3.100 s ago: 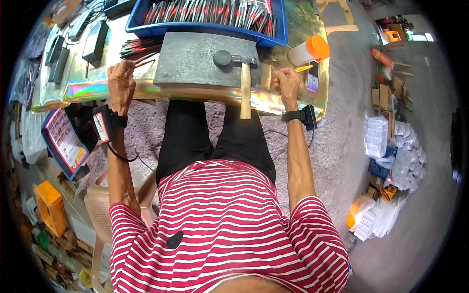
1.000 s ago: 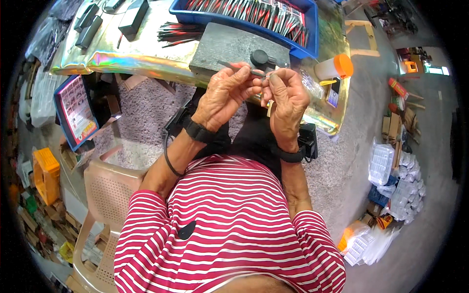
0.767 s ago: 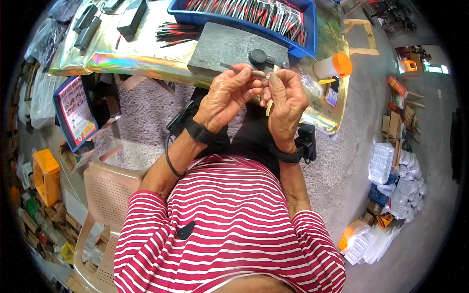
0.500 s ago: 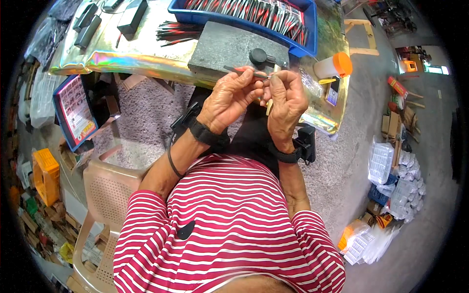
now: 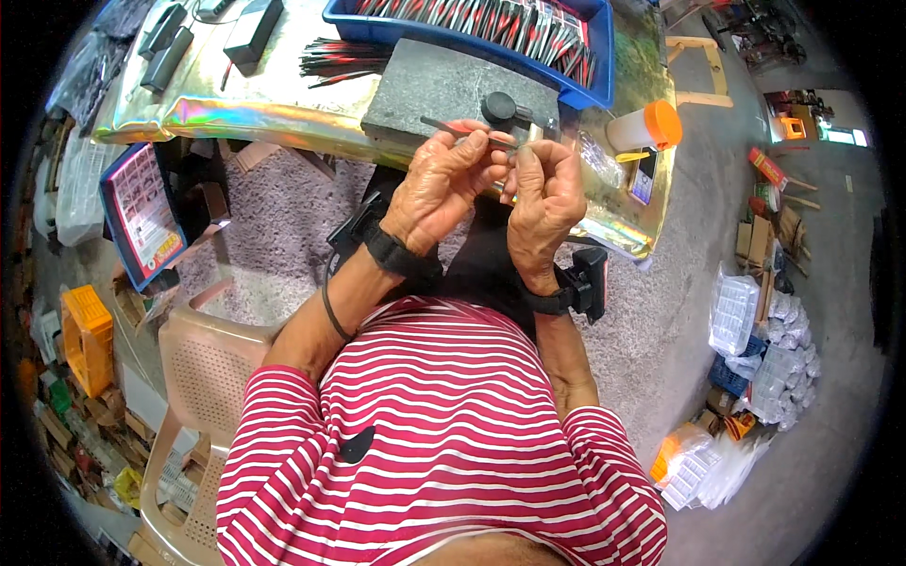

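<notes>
Both hands meet just in front of the near edge of a grey stone block [image 5: 415, 90]. A slim black-and-red stick [image 5: 438, 124] is pinched between the thumb and fingers of my left hand [image 5: 436, 189], its dark end poking out up and to the left. The other end runs to the closed fingertips of my right hand [image 5: 545, 203], which pinch there; those fingers hide the tip. A round black knob-like piece [image 5: 498, 108] rests on the block just beyond the hands. Loose sticks of similar colours [image 5: 342, 62] lie bunched to the block's left.
Beyond the block stands a blue bin [image 5: 602, 58] packed with red, black and silver slim pieces. An orange-lidded container [image 5: 663, 124] and a phone-like device [image 5: 644, 177] sit at right. Black boxes [image 5: 253, 36] lie far left. A plastic chair [image 5: 212, 354] stands at my left.
Both hands have shifted slightly left, the right hand a bit more. The stick's dark end now points further up and left. Both hands keep their pinch.
</notes>
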`<control>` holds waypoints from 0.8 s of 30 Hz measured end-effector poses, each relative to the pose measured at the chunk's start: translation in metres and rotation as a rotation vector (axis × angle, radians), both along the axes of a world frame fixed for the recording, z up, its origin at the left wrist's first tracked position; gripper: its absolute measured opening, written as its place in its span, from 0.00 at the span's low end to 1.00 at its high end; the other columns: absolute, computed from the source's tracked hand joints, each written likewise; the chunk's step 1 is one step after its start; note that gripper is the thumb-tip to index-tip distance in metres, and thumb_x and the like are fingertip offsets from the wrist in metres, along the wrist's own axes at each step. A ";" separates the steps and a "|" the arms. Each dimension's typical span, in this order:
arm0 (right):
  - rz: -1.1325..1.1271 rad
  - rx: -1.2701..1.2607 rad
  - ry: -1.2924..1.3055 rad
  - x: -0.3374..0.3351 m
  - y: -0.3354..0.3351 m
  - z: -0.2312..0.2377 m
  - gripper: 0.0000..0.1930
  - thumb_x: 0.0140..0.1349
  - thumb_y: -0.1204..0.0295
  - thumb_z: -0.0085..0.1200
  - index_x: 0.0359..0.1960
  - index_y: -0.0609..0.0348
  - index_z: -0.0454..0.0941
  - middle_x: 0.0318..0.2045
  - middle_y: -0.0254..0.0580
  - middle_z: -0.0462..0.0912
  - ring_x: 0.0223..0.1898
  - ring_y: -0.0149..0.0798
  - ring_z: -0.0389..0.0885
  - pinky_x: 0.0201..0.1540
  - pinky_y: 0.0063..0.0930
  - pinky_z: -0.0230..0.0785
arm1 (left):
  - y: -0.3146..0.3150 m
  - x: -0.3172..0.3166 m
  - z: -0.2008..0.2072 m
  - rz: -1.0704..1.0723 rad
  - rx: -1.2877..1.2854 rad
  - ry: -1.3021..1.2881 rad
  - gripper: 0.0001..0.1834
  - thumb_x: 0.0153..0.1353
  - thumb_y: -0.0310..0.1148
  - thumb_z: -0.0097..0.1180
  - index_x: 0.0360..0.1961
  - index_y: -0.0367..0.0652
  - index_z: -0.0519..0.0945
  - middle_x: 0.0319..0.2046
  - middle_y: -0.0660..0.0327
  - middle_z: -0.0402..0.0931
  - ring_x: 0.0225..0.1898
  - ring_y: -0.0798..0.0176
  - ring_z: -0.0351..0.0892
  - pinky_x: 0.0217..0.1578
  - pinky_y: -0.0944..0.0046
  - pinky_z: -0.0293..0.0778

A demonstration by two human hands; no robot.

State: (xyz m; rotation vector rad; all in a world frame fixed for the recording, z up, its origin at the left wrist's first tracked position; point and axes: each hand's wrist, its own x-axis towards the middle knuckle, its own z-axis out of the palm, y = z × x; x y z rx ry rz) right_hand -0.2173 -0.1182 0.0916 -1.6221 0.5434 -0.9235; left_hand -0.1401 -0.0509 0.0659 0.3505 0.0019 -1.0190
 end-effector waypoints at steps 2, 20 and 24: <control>0.007 0.005 0.056 -0.001 0.000 0.002 0.04 0.57 0.75 0.45 0.30 0.61 0.66 0.18 0.30 0.68 0.16 0.19 0.63 0.15 0.11 0.56 | 0.001 0.002 0.002 0.049 0.007 -0.141 0.07 0.56 0.29 0.48 0.34 0.40 0.68 0.33 0.56 0.72 0.32 0.67 0.74 0.33 0.71 0.74; 0.003 0.156 0.023 0.008 -0.009 -0.024 0.04 0.57 0.75 0.45 0.29 0.63 0.66 0.18 0.32 0.70 0.14 0.18 0.61 0.13 0.10 0.53 | -0.004 0.018 0.004 0.028 0.302 -0.454 0.09 0.55 0.29 0.49 0.35 0.37 0.67 0.28 0.57 0.72 0.27 0.68 0.75 0.27 0.71 0.75; 0.019 0.189 0.069 0.007 -0.013 -0.024 0.05 0.57 0.74 0.45 0.29 0.63 0.66 0.19 0.33 0.71 0.14 0.18 0.61 0.13 0.10 0.53 | -0.006 0.019 0.002 0.022 0.284 -0.431 0.08 0.55 0.28 0.49 0.34 0.36 0.68 0.27 0.57 0.73 0.27 0.67 0.75 0.27 0.70 0.75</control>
